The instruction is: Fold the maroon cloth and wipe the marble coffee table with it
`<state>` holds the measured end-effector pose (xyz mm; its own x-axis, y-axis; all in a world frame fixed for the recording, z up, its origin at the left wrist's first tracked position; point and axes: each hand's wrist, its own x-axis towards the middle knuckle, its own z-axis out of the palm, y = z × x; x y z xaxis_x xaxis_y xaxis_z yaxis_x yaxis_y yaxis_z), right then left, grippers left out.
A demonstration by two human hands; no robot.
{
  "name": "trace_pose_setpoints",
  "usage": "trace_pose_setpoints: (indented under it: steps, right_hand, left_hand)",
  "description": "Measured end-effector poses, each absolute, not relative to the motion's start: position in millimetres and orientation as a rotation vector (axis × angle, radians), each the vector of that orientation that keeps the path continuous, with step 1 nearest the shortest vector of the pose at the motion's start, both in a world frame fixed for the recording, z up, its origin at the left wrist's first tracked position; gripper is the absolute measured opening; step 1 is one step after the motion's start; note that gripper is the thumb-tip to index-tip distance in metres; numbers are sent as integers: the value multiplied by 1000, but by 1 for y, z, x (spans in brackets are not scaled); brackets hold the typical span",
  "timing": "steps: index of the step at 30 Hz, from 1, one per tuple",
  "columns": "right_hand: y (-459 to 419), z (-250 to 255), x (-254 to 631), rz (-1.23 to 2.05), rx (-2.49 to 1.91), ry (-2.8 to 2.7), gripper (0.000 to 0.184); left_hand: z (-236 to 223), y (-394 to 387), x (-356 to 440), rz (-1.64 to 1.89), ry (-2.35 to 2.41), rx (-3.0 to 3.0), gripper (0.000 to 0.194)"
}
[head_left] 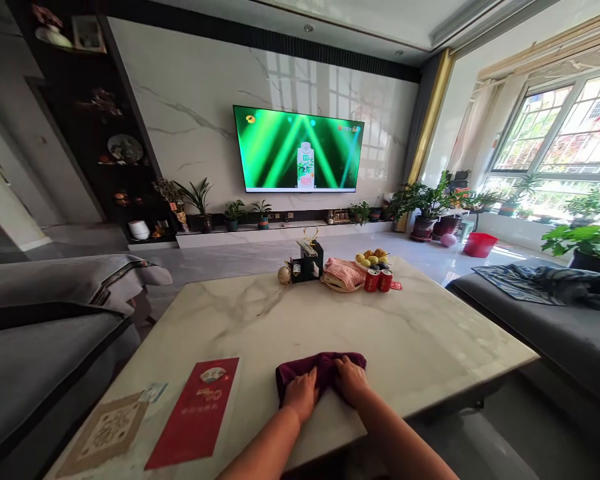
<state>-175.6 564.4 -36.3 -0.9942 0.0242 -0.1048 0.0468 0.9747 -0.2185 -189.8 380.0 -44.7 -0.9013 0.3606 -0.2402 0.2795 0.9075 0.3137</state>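
Note:
A dark purple cloth (325, 368) lies folded and bunched on the near part of the marble-patterned table (280, 320). On its left part rests my left hand (301, 392), with the fingers closed on the fabric. My right hand (351, 379) grips the cloth's right part, its fingers bent over the folds. Both palms face down, and the undersides of the fingers are hidden. To the left of the cloth lies a flat red printed card or envelope (197, 413), apart from my hands.
Along the table's far side stand a black organizer box (307, 263), a basket with a pink cloth (344, 275), two red cans (379, 281) and a plate of fruit (373, 259). A brown patterned sheet (105, 433) lies at the near left. Grey sofas (45, 360) flank the table.

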Motion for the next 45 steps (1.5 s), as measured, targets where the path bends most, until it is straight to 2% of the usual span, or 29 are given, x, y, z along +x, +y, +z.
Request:
trace_pose_setpoints:
  steps: [4,8,16,23,45]
  right_hand:
    - [568,-32,-101,-343,21,2987,49]
    - [574,-32,-54,-342,-17,2975,43]
    - [601,-54,-42,-337,-31,3083,48]
    - [614,-47,-96,-276,184,3087,54]
    - [686,-61,-381,-202,189,3176,35]
  left_hand:
    - [-44,372,-121,388,2706,618,68]
    - [-46,367,-78,398,2657,696,72]
    - [-46,384,-68,423,2699,677,71]
    - [-48,424,-120,429,2746,641,66]
    - [-69,520,-386,444,2989,528,46]
